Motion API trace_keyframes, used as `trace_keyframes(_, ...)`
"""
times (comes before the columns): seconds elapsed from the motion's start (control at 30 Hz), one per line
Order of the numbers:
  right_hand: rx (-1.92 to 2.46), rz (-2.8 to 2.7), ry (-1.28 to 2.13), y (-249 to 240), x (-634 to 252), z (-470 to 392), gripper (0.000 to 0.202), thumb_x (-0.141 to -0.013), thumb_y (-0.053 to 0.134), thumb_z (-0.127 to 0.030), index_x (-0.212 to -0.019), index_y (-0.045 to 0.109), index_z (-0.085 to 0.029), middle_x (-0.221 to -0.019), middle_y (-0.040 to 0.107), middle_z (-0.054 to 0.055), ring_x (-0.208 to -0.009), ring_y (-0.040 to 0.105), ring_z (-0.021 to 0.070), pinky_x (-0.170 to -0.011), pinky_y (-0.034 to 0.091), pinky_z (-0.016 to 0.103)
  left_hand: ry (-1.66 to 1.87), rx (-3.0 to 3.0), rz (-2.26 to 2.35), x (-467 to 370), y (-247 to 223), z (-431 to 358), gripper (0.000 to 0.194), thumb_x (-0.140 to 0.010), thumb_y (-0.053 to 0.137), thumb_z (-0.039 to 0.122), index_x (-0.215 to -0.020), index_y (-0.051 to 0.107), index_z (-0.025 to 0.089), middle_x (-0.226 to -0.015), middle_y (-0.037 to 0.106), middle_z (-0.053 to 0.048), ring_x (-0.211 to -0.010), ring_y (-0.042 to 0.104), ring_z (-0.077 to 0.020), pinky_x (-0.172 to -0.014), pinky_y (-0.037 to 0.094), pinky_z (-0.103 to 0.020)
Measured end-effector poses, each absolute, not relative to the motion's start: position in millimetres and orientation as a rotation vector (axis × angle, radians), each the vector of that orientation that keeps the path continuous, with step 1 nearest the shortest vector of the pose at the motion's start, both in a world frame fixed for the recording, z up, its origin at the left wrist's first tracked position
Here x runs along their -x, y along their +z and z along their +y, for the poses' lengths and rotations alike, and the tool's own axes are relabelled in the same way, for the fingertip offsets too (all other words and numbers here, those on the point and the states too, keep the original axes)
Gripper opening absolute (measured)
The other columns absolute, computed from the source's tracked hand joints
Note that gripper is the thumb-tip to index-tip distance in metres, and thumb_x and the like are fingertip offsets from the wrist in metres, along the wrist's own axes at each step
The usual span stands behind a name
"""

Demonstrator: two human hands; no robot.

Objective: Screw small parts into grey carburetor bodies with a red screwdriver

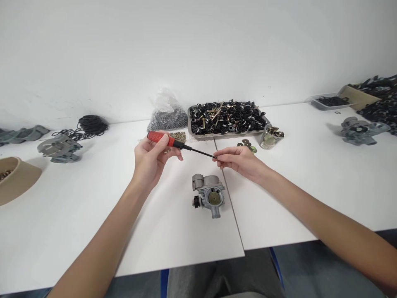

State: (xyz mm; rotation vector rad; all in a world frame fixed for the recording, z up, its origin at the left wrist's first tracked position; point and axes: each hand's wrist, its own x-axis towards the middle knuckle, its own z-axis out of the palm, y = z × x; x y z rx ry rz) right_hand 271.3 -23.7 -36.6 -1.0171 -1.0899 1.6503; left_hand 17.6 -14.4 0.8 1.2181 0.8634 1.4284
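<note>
My left hand (151, 156) is wrapped round the red and black handle of a screwdriver (197, 150), whose thin shaft points right and slightly down. At its tip, the fingers of my right hand (237, 160) are pinched together; whether they hold a small part there or only the tip is too small to tell. Below both hands, a grey metal carburetor (211, 194) rests on the white table, with a brass-coloured round plate in its bore and a black fitting on its left side. Neither hand touches it.
Behind stands a metal tray (228, 134) of black clamps and bolts. A bag of small dark parts (169, 118), brass screws (179, 137), a plastic cup (268, 140) and round plates (245, 145) lie nearby. Other carburetors sit left (59, 148) and right (359, 130). A beige bowl (23, 180) is far left.
</note>
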Motion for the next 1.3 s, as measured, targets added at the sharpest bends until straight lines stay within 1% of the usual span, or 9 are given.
trace_keyframes(0.1,0.973,-1.014,1.711,-37.8,-272.7,-23.1,0.026,-0.068,0.086,-0.023,-0.091,0.078,-0.014,-0.083,0.075,0.008,-0.074,0.07,0.0151,-0.079,0.06,0.031,1.43,-1.238,0.862,-17.7,1.5,-15.5,0.019,-0.086,0.069,0.034,-0.092,0.062,0.017,-0.08,0.064,-0.003,-0.059,0.066,-0.0155,-0.058,0.06,-0.035)
trace_keyframes(0.3,0.929,-0.996,1.775,-38.4,-274.8,-23.0,0.022,-0.071,0.084,-0.021,-0.092,0.078,-0.016,-0.094,0.077,0.009,-0.074,0.07,0.013,-0.081,0.06,0.029,1.454,-1.237,0.857,-15.8,2.4,-15.8,0.018,-0.087,0.068,0.034,-0.092,0.062,0.017,-0.079,0.063,-0.003,-0.059,0.066,-0.0151,-0.06,0.06,-0.035)
trace_keyframes(0.43,0.914,-0.996,1.781,-35.1,-274.9,-24.9,0.021,-0.072,0.083,-0.021,-0.093,0.078,-0.016,-0.095,0.077,0.008,-0.077,0.072,0.014,-0.081,0.061,0.028,1.462,-1.236,0.858,-15.5,3.5,-15.6,0.017,-0.086,0.068,0.033,-0.092,0.063,0.018,-0.077,0.064,-0.002,-0.06,0.066,-0.0158,-0.061,0.061,-0.036)
trace_keyframes(0.7,0.906,-0.938,1.725,-30.9,-273.0,-26.8,0.02,-0.073,0.083,-0.021,-0.092,0.078,-0.017,-0.1,0.077,0.009,-0.088,0.074,0.0185,-0.094,0.06,0.035,1.536,-1.293,0.862,-21.8,6.4,-21.8,0.022,-0.082,0.074,0.033,-0.093,0.063,0.019,-0.09,0.064,-0.003,-0.067,0.069,-0.0164,-0.067,0.064,-0.039)
trace_keyframes(0.93,0.862,-1.023,1.662,-27.2,-268.3,-31.7,0.021,-0.074,0.082,-0.022,-0.091,0.076,-0.013,-0.095,0.077,0.01,-0.083,0.076,0.0209,-0.085,0.063,0.035,1.552,-1.307,0.808,-23.4,16.2,-21.2,0.021,-0.081,0.074,0.031,-0.092,0.063,0.017,-0.087,0.064,-0.002,-0.061,0.07,-0.017,-0.062,0.065,-0.04)
trace_keyframes(1.03,0.799,-1.113,1.66,-19.9,-269.6,-34.5,0.027,-0.077,0.081,-0.026,-0.099,0.073,-0.014,-0.097,0.077,0.011,-0.084,0.076,0.0233,-0.084,0.062,0.04,1.505,-1.363,0.793,-22.9,39.2,-18.0,0.021,-0.081,0.075,0.031,-0.092,0.064,0.017,-0.085,0.065,-0.002,-0.058,0.068,-0.0156,-0.058,0.065,-0.038)
trace_keyframes(1.13,0.746,-1.238,1.622,-13.0,-274.8,-35.6,0.034,-0.083,0.076,-0.03,-0.113,0.07,-0.017,-0.102,0.077,0.011,-0.09,0.075,0.0251,-0.089,0.059,0.045,1.462,-1.459,0.781,-22.3,67.0,-15.3,0.017,-0.081,0.075,0.032,-0.089,0.066,0.019,-0.081,0.066,-0.002,-0.059,0.068,-0.015,-0.059,0.066,-0.036)
trace_keyframes(1.23,0.644,-1.403,1.57,-10.4,-281.8,-33.3,0.038,-0.09,0.067,-0.033,-0.126,0.065,-0.022,-0.119,0.072,0.011,-0.105,0.071,0.0254,-0.098,0.053,0.048,1.436,-1.582,0.735,-19.5,90.4,-12.0,0.016,-0.083,0.073,0.032,-0.09,0.068,0.019,-0.081,0.069,-0.003,-0.057,0.067,-0.0164,-0.051,0.063,-0.035)
trace_keyframes(1.3,0.579,-1.552,1.517,-10.3,-284.6,-32.5,0.04,-0.091,0.065,-0.035,-0.13,0.063,-0.027,-0.131,0.065,0.009,-0.119,0.064,0.0248,-0.106,0.048,0.048,1.416,-1.678,0.675,-16.3,102.3,-9.7,0.018,-0.082,0.074,0.032,-0.091,0.069,0.016,-0.08,0.07,-0.004,-0.054,0.066,-0.0164,-0.046,0.06,-0.033)
